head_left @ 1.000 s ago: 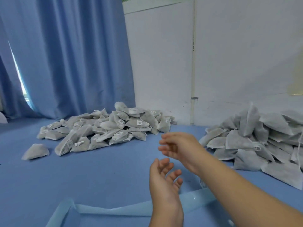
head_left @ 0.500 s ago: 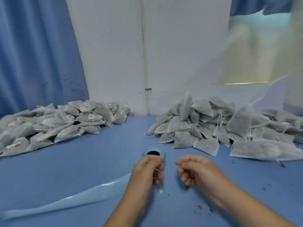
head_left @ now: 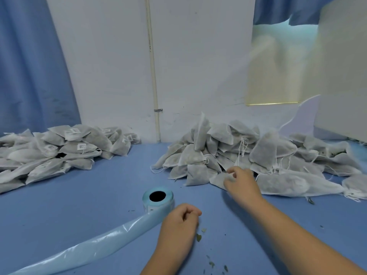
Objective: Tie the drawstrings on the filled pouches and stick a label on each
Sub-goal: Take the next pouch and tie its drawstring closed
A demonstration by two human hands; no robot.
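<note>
A blue tabletop (head_left: 79, 205) fills the foreground, with the label roll (head_left: 157, 200) standing on it near the middle; a blue curtain (head_left: 29, 66) hangs far behind and left of the roll. Behind and right of the roll spreads the heap of unlabelled pouches (head_left: 248, 155), white drawstrings trailing loose; behind and left of the roll lies the heap of labelled pouches (head_left: 59, 153), white stickers showing. A glossy backing strip (head_left: 89, 249) runs from the roll toward the near left. The right hand (head_left: 241, 183) reaches beyond and right of the roll, fingers curled at a front pouch (head_left: 218, 180) of the unlabelled heap; whether they grip it, I cannot tell. The left hand (head_left: 178, 225) sits just in front and right of the roll, fingers curled narrow, nothing visible in them; leaf crumbs (head_left: 198, 237) lie beside it.
</note>
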